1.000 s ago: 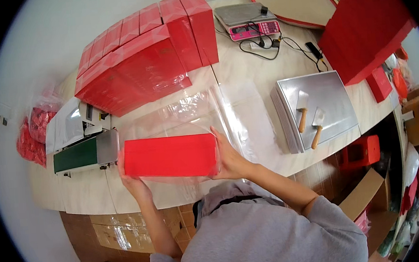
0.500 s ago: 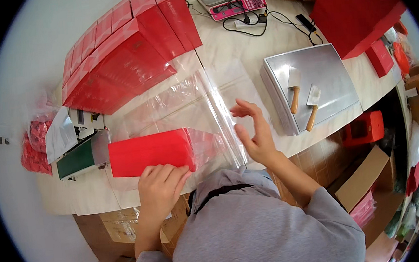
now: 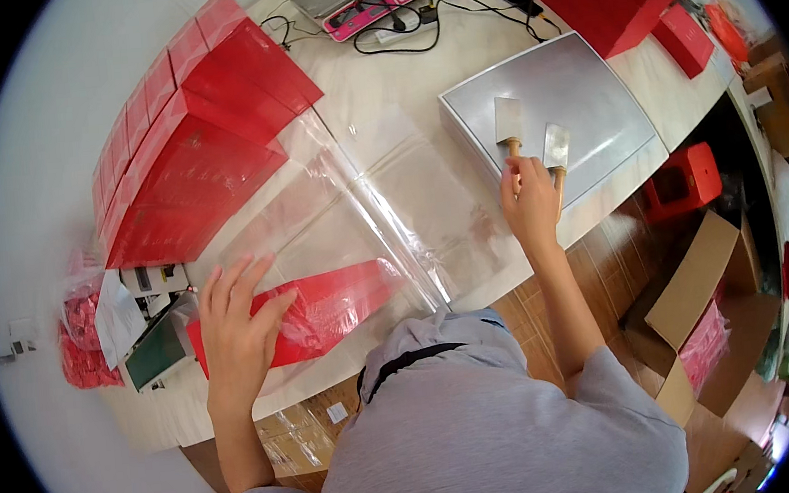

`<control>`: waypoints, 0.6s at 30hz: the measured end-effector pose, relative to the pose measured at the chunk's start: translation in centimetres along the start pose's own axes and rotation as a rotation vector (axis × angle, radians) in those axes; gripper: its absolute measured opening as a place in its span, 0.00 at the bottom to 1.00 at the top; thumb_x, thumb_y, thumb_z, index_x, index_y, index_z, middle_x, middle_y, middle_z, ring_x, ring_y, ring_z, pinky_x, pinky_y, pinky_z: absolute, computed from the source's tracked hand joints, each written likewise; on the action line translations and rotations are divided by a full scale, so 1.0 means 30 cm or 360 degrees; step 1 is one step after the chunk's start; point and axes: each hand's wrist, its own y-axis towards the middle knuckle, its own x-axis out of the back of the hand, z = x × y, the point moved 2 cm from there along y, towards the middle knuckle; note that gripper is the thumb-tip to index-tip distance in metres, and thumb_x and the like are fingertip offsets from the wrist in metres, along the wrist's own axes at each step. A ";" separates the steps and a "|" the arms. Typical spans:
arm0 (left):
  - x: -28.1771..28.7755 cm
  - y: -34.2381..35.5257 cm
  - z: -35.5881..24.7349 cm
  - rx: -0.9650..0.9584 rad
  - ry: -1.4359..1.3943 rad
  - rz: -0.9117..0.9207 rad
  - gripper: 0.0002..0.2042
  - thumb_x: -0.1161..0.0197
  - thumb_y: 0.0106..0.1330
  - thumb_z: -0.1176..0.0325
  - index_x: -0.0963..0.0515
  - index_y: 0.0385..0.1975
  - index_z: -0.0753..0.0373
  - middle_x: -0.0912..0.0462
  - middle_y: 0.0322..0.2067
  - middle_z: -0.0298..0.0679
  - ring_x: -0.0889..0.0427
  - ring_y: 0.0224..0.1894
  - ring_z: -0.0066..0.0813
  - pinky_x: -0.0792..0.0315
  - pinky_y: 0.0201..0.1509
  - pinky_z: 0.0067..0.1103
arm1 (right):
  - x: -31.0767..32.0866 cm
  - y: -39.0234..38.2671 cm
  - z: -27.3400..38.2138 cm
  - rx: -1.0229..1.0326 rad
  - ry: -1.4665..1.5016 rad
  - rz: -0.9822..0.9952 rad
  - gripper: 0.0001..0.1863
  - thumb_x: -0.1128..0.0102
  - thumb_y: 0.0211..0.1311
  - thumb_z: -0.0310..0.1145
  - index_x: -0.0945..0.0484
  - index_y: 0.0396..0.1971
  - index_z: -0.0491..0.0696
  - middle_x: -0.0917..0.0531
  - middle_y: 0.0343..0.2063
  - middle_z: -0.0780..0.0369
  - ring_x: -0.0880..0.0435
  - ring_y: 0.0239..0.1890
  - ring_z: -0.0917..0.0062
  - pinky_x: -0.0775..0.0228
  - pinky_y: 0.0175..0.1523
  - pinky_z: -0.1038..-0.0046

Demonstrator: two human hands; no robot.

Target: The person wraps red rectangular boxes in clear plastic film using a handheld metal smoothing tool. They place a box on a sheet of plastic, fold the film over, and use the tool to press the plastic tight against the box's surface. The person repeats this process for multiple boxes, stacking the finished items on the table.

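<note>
Over a red box (image 3: 312, 322) partly sleeved in clear film, my left hand (image 3: 239, 328) is open with its fingers spread. The box's right end tapers into loose, creased film. On a flat metal-topped plate (image 3: 605, 91), my right hand (image 3: 530, 199) closes round the wooden handle of a scraper (image 3: 509, 119) with a square metal blade. A second scraper (image 3: 555, 146) lies beside it, its handle partly behind my fingers. Sheets of clear film (image 3: 389, 177) cover the table between my hands.
Several film-wrapped red boxes (image 3: 193, 160) stand stacked at the far left. A pink keypad device (image 3: 376, 5) and black cables (image 3: 487, 7) lie at the back. Left of my left hand is a green-topped machine (image 3: 157, 349). An open cardboard box (image 3: 694, 278) stands at the lower right.
My right hand has moved right from above the film onto the scraper's handle and closed. My left hand has opened off the box's near edge and shifted left; the box now lies tilted.
</note>
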 end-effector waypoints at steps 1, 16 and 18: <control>-0.004 0.003 0.017 -0.0102 0.0007 0.0046 0.10 0.35 0.52 0.75 0.18 0.34 0.55 0.19 0.46 0.35 0.22 0.50 0.35 0.36 0.61 0.38 | -0.009 0.009 -0.018 -0.0043 -0.0059 -0.0022 0.07 0.41 0.58 0.29 0.23 0.36 0.44 0.22 0.31 0.57 0.21 0.33 0.62 0.30 0.38 0.64; 0.032 -0.046 -0.004 0.1007 -0.0639 0.0105 0.10 0.37 0.63 0.69 0.24 0.25 0.69 0.22 0.21 0.42 0.25 0.24 0.29 0.31 0.30 0.22 | -0.197 0.060 -0.181 -0.0440 -0.0729 0.0315 0.16 0.39 0.58 0.45 0.28 0.28 0.46 0.17 0.23 0.58 0.15 0.27 0.62 0.23 0.29 0.63; 0.020 -0.013 -0.048 0.1079 -0.0671 0.0140 0.12 0.35 0.61 0.68 0.25 0.21 0.69 0.26 0.16 0.40 0.28 0.18 0.23 0.35 0.24 0.21 | -0.217 0.072 -0.201 -0.0484 -0.0790 0.0329 0.16 0.40 0.58 0.45 0.28 0.28 0.46 0.16 0.22 0.58 0.15 0.26 0.62 0.23 0.29 0.63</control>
